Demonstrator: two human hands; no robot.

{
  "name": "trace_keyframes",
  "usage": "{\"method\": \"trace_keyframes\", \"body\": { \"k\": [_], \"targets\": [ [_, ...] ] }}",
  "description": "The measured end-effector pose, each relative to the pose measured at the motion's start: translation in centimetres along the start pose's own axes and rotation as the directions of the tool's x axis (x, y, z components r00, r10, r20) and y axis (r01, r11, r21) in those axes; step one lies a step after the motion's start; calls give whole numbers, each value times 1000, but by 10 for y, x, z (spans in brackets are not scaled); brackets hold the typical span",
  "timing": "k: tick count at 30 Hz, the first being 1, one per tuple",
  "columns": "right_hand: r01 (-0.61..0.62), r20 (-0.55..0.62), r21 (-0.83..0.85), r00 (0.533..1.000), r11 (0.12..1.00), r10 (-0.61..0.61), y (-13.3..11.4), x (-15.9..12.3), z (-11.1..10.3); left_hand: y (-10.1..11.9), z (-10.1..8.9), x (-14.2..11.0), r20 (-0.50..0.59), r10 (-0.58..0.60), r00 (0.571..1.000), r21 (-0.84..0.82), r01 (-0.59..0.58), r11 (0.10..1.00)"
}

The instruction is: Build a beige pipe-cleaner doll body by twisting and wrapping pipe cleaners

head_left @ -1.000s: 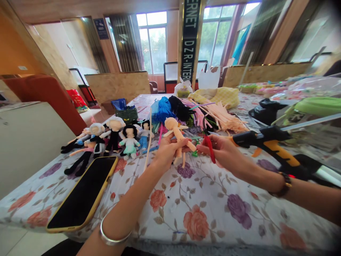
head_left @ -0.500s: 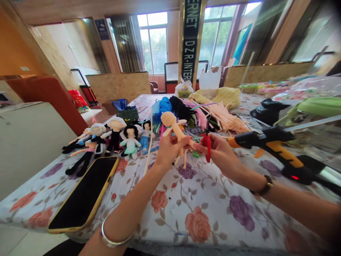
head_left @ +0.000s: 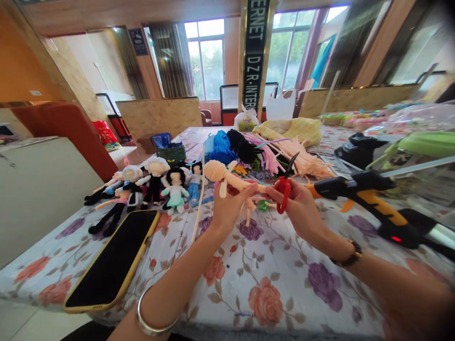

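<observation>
A bare peach-coloured doll [head_left: 232, 180], wound from fuzzy strips, lies almost level in the air above the table, its round head to the left. My left hand [head_left: 231, 203] is closed around its body. With thumb and finger, my right hand [head_left: 302, 206] pinches the end of one of its legs. Red-handled scissors [head_left: 283, 193] hang on that same hand, their dark blades pointing up and away. Another limb dangles below the body. My right palm and some fingers are hidden.
Finished dolls [head_left: 176, 189] sit at the left, behind a phone [head_left: 113, 260] in a yellow case. Bundles of fuzzy strips [head_left: 223, 147] lie beyond my hands. A glue gun [head_left: 369, 194] with a red light is close to my right hand. A pale stick [head_left: 199, 203] stands left of the doll.
The doll has tipped from a steep slant to nearly level, its head moving left and down. My right hand has shifted slightly right with the scissors, whose blades now show more.
</observation>
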State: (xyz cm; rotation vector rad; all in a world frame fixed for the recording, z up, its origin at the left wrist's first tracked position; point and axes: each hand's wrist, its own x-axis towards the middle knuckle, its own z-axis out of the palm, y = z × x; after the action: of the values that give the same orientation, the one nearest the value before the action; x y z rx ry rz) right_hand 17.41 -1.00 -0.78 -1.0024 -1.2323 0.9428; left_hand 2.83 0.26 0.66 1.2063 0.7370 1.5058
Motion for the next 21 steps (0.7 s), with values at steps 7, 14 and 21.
{"method": "trace_keyframes", "body": {
  "k": [7, 14, 21],
  "targets": [
    [130, -72, -77, 988, 989, -136, -5, -5, 4, 1, 2, -6, 69, 1, 998, 46, -4, 999],
    [109, -72, 16, 992, 994, -108, -7, -3, 3, 3, 1, -5, 103, -22, 994, 80, 14, 997],
    [95, -204, 9, 975, 995, -92, -11, 1, 0, 3, 3, -4, 177, -160, 971, 4, 162, 987]
  ]
}}
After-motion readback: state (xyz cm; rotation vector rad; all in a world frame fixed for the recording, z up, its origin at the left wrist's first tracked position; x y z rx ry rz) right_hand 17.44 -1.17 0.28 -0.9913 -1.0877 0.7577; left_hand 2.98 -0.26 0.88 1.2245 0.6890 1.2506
